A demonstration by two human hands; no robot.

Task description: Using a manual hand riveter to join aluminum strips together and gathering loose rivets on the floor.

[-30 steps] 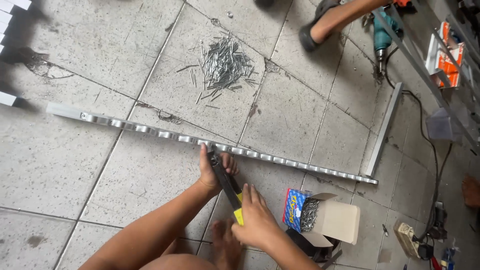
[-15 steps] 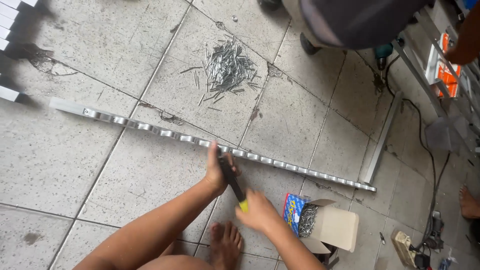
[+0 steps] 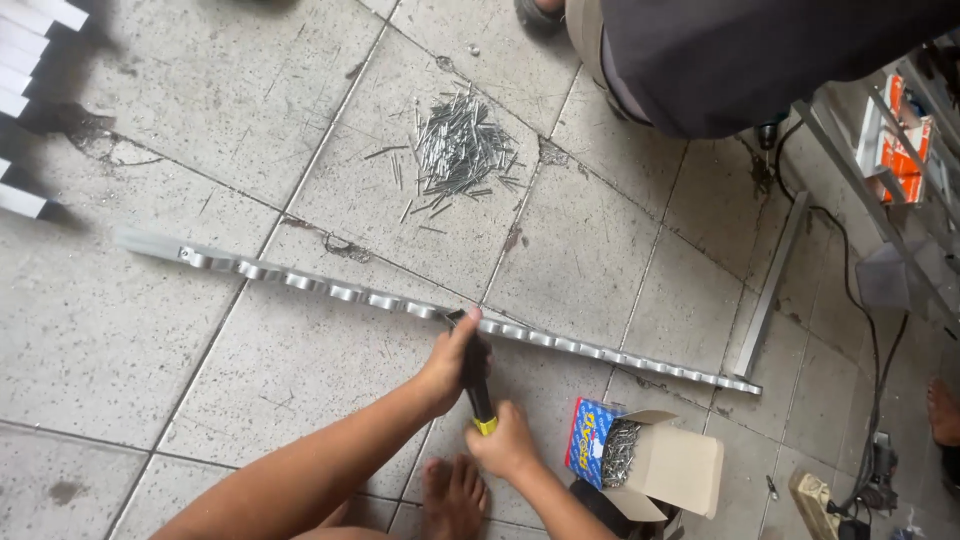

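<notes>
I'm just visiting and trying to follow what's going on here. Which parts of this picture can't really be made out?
All in the head view:
- Tool: its head at the metal strip is covered by the left hand; the right hand wraps its yellow end.
- Strip's left end: blurred.
- Standing person: cut off by the top edge.
- Open box: its metal pieces are too small to tell apart.
- Drill: mostly hidden behind that person.

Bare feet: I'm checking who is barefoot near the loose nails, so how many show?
2. One bare foot rests on the grey floor tiles between the person's forearms; another person's bare foot shows at the right edge. Others may be hidden.
</notes>
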